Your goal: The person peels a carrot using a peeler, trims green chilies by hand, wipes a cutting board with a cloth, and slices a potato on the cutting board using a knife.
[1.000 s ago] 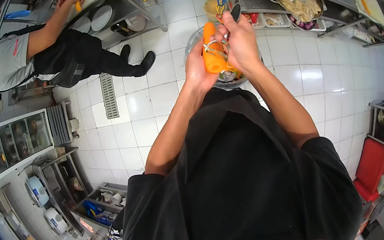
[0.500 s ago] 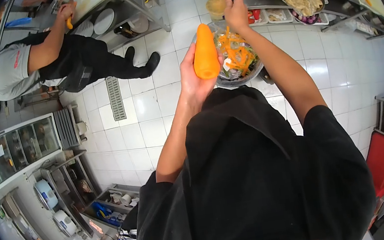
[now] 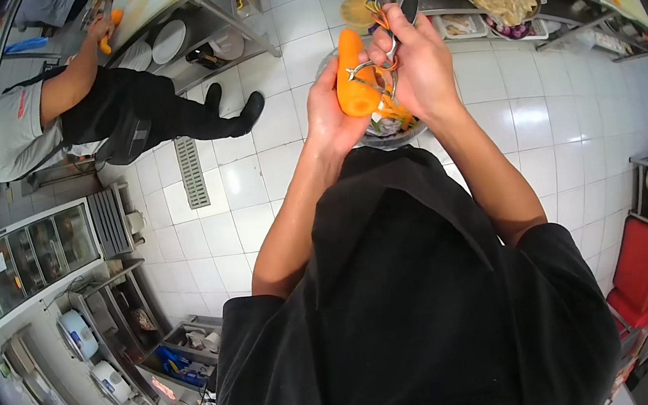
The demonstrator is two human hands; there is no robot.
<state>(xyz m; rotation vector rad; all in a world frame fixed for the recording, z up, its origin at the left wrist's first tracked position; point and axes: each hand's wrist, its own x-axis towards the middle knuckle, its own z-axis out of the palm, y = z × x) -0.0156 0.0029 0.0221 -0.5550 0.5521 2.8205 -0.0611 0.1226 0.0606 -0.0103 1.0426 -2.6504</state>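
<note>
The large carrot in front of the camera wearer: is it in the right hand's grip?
No, the left hand holds the carrot, while the right hand holds a metal peeler.

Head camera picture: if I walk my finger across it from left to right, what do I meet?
The other person's grey shirt → floor drain → front black boot → left hand → carrot → right hand → red object.

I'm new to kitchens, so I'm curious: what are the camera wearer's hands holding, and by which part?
The left hand holds a carrot along its side; the right hand grips a metal peeler by its handle.
</note>
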